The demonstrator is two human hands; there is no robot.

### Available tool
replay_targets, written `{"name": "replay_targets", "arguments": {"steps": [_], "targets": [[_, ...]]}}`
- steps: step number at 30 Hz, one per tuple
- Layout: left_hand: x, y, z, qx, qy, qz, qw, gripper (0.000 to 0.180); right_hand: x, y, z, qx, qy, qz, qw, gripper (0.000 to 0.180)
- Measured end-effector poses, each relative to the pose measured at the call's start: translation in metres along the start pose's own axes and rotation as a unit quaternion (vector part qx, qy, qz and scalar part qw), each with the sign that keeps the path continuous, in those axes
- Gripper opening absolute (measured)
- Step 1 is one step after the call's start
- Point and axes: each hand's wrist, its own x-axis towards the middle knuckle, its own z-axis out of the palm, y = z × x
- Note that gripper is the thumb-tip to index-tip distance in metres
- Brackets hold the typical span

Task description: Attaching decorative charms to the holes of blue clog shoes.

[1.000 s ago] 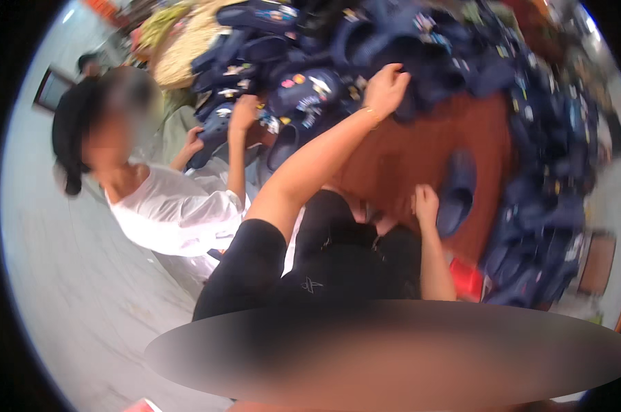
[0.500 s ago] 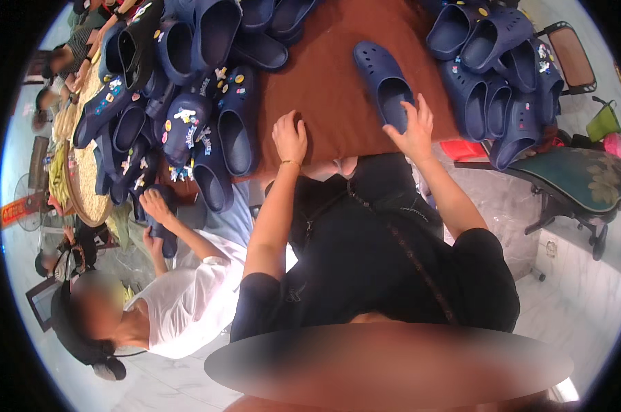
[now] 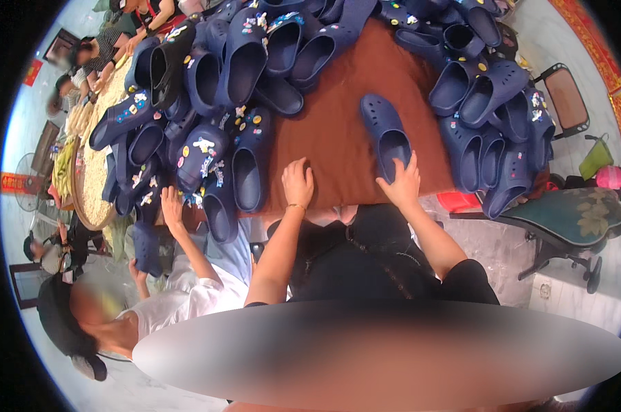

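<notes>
I read this as the pick-up stage: my right hand (image 3: 401, 184) lies with spread fingers on the heel end of a single plain navy clog (image 3: 387, 136), touching it but not closed around it, so that grip is loose and flat. My left hand (image 3: 297, 182) rests palm down on the bare brown bench (image 3: 338, 123), released and holding nothing. The clog lies alone on the open middle of the bench, opening up, toe pointing away from me, well apart from the heaps on either side. It looks like soft moulded foam, dark blue, with round vent holes over the toe and no ornaments pinned in. To the left, a pile of decorated clogs (image 3: 207, 147) carries small coloured charms; to the right sits a stack of plain clogs (image 3: 492, 117). A neighbouring person's hand (image 3: 171, 206) reaches into the decorated pile. In my judgement the next move calls for curling the right fingers over the heel rim to lift the clog
</notes>
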Motion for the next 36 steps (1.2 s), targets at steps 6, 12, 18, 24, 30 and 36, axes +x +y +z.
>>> {"name": "replay_targets", "arguments": {"steps": [6, 12, 18, 24, 30, 36], "targets": [[-0.001, 0.001, 0.000, -0.004, 0.003, 0.009, 1.000, 0.028, 0.000, 0.006, 0.002, -0.001, 0.008, 0.028, 1.000, 0.063], [-0.001, 0.001, 0.001, 0.001, -0.015, 0.010, 1.000, 0.028, 0.026, 0.015, -0.014, 0.342, 0.088, 0.108, 0.929, 0.048], [-0.003, 0.001, 0.001, 0.014, -0.012, 0.009, 1.000, 0.028, 0.110, 0.055, -0.106, 0.176, 0.329, 0.003, 0.928, 0.042], [-0.002, 0.002, -0.001, 0.006, 0.001, 0.006, 1.000, 0.029, 0.188, 0.138, -0.219, -0.026, 0.448, 0.080, 0.890, 0.051], [-0.001, 0.001, 0.000, 0.009, 0.009, 0.010, 1.000, 0.028, 0.182, 0.183, -0.237, 0.038, 0.412, 0.189, 0.890, 0.053], [0.000, -0.002, -0.001, -0.003, 0.006, 0.009, 1.000, 0.027, 0.151, 0.115, -0.176, 0.161, 0.349, 0.003, 0.923, 0.040]]}}
